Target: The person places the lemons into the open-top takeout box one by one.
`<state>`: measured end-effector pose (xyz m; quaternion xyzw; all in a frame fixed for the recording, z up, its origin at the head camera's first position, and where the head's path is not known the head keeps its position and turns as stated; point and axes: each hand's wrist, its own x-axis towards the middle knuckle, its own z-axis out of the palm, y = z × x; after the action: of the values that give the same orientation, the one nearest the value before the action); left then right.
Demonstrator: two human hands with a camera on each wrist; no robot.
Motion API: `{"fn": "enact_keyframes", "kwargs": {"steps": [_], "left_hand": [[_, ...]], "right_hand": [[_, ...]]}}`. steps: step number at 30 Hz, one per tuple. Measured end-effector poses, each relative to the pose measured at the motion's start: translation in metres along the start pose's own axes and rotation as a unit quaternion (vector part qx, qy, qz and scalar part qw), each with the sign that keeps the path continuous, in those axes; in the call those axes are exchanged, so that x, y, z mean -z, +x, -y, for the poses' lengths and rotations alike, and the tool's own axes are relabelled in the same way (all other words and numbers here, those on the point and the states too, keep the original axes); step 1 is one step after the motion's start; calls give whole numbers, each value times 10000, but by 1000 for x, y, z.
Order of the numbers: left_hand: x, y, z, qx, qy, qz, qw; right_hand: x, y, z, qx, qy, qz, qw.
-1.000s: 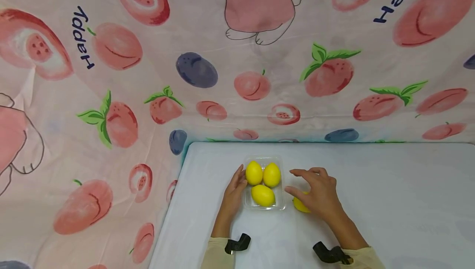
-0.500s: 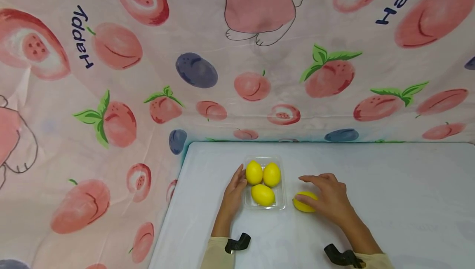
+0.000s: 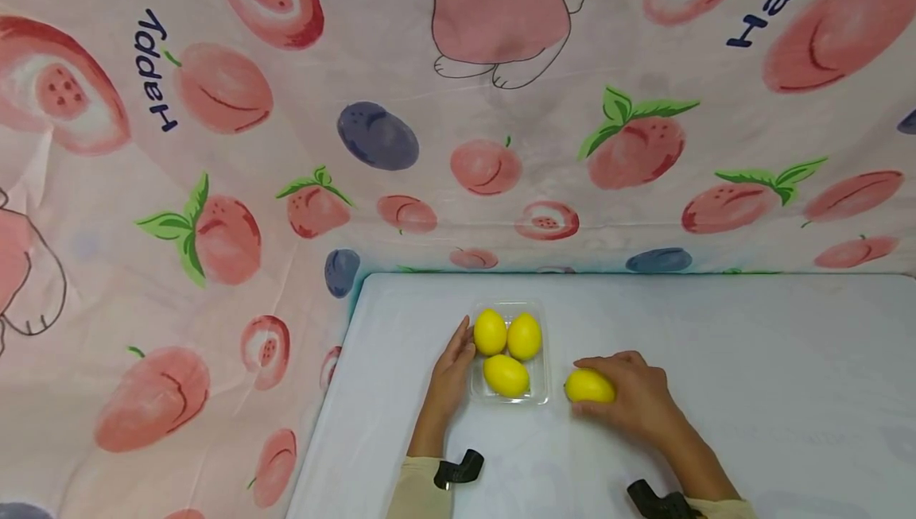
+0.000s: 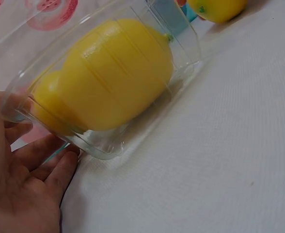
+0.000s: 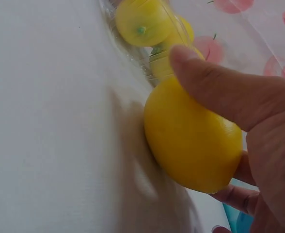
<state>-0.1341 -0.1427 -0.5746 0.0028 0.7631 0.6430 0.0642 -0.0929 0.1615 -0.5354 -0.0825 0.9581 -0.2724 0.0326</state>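
A clear plastic container [image 3: 539, 380] stands on the white table with three yellow lemons inside: two side by side at the back and one lemon [image 3: 506, 376] lying crosswise in front. My left hand [image 3: 449, 376] rests against the container's left side, fingers extended along its wall, as the left wrist view also shows. To the right of the container, my right hand [image 3: 639, 393] holds another lemon [image 3: 590, 385] between thumb and fingers. In the right wrist view the thumb [image 5: 215, 82] lies over this lemon [image 5: 191, 136], with fingers behind it and a shadow on the table below.
The white table [image 3: 787, 392] extends to the right and toward the front. Behind it and on the left hangs a pink fruit-print cloth [image 3: 429, 42]. A black wrist mount [image 3: 460, 468] sits at the left cuff, and another wrist mount [image 3: 658, 501] at the right.
My right hand drew back to the right, then came down around the lemon outside the container, its fingers closing in on it. The left hand stays at the container.
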Motion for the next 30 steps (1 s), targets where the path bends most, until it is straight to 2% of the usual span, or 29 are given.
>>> {"fn": "enact_keyframes", "kwargs": {"steps": [6,20,30], "left_hand": [[0,-1,-1,-11,48,29,10000],[0,-2,-1,-75,181,85,9998],[1,-3,-1,-41,198,45,9998]], "right_hand": [[-3,-3,-1,-59,36,0,10000],[-2,-5,4,-74,346,-278,9990],[0,-1,14,-80,807,-345,9961]]}}
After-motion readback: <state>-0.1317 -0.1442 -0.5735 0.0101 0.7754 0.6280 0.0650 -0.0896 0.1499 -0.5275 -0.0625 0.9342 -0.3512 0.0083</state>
